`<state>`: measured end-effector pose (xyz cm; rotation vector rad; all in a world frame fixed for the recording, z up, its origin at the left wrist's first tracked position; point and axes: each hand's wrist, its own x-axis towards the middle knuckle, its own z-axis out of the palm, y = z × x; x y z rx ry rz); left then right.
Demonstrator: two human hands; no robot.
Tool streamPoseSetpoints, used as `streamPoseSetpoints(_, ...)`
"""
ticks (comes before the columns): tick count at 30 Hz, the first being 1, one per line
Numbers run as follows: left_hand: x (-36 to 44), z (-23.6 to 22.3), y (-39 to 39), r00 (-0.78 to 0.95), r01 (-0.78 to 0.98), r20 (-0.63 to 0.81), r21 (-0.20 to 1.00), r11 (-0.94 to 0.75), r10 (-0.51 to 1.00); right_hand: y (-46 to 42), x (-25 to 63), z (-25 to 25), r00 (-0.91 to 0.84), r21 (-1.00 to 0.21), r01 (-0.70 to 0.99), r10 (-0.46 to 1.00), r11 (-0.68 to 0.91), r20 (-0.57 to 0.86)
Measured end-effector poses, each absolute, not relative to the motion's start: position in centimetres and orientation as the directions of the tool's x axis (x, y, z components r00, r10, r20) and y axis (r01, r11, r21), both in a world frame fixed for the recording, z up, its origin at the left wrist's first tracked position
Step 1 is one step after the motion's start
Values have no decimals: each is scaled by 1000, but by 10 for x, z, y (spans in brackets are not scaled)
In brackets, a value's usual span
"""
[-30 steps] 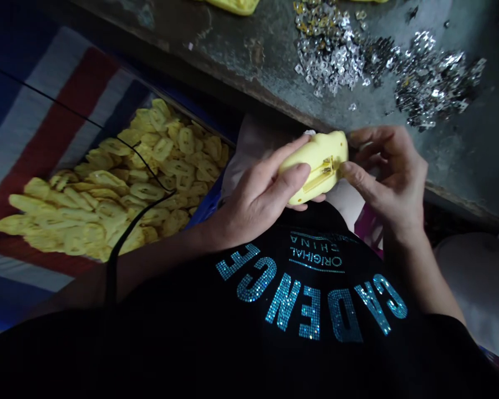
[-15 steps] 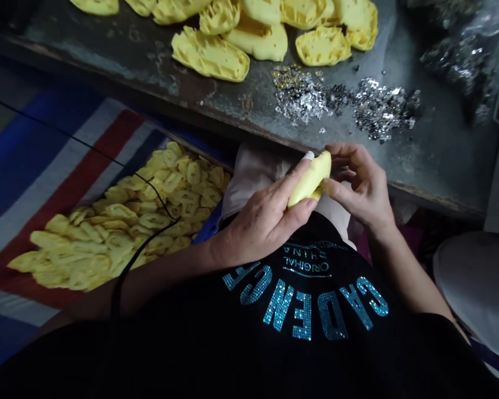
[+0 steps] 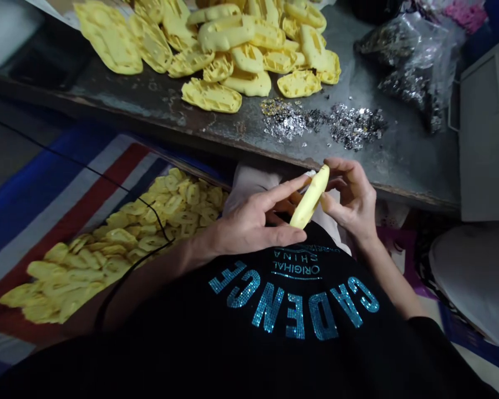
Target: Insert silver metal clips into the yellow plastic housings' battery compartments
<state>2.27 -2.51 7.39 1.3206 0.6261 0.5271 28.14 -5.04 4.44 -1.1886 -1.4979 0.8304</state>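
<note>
Both my hands hold one yellow plastic shell (image 3: 311, 197) just below the edge of the grey workbench (image 3: 403, 160), above my lap. The shell is turned edge-on to me, so its inside is hidden. My left hand (image 3: 253, 221) grips it between thumb and forefinger at its two ends. My right hand (image 3: 351, 197) pinches its right side with curled fingers. Small shiny metal parts (image 3: 320, 119) lie in a heap on the bench just beyond my hands.
A pile of yellow shells (image 3: 233, 44) covers the far bench. A clear bag of metal parts (image 3: 411, 61) lies at the back right. At my left, a heap of yellow shells (image 3: 120, 244) rests on a striped sheet. A white box (image 3: 486, 127) stands right.
The shell has been turned from showing its open inside with a metal piece to edge-on. My view has tilted up, bringing the bench's pile of shells into sight.
</note>
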Motion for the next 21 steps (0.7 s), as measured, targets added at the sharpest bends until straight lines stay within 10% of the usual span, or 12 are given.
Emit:
streamPoseSetpoints(4,22,73,-14,776,-26,-149,963,267,613,-54,279,42,28,-851,363,909,379,416)
streamPoseSetpoints(12,30,79,-19,721,-1,51,997,-72,691,-51,291,24,63,-762,541,886,357,460)
streamPoseSetpoints(21,25,64,-13,616,-100,222,974,-204,756,-23,276,31,7,-736,398,800,548,600)
